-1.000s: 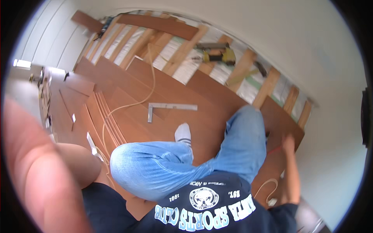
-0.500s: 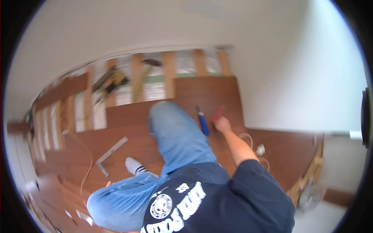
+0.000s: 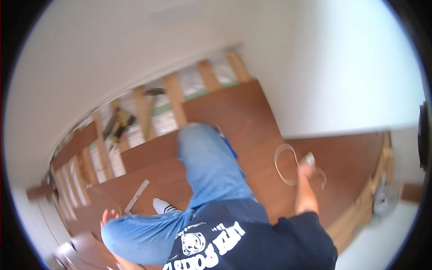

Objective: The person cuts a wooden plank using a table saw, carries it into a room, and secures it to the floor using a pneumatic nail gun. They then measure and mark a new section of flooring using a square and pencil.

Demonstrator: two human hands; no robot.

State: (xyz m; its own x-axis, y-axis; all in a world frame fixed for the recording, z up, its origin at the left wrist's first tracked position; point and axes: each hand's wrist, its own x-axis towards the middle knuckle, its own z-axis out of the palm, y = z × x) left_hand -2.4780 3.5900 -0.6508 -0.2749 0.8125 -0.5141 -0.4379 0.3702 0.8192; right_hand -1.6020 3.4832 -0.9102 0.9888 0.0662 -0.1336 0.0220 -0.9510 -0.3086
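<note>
My right hand is out to the right, low over the brown floor boards. Its fingers are closed at a small white block-like thing, blurred, with a curled beige cord or strip beside it. By my bent left knee is my left hand, fingers apart and nothing seen in them. A red tool lies on the boards ahead. Near it, a blue-handled tool is partly hidden by my right knee. To the left lies a metal carpenter's square.
A hammer and a yellow-and-black tool rest across wooden joists with silvery sheeting between. White walls bound the floor ahead and right. A loose brown board lies far left; a clear round thing stands far right.
My right hand has left the red tool and moved right and back to the white thing. The red tool lies on the floor. More of my left hand shows; the view has turned.
</note>
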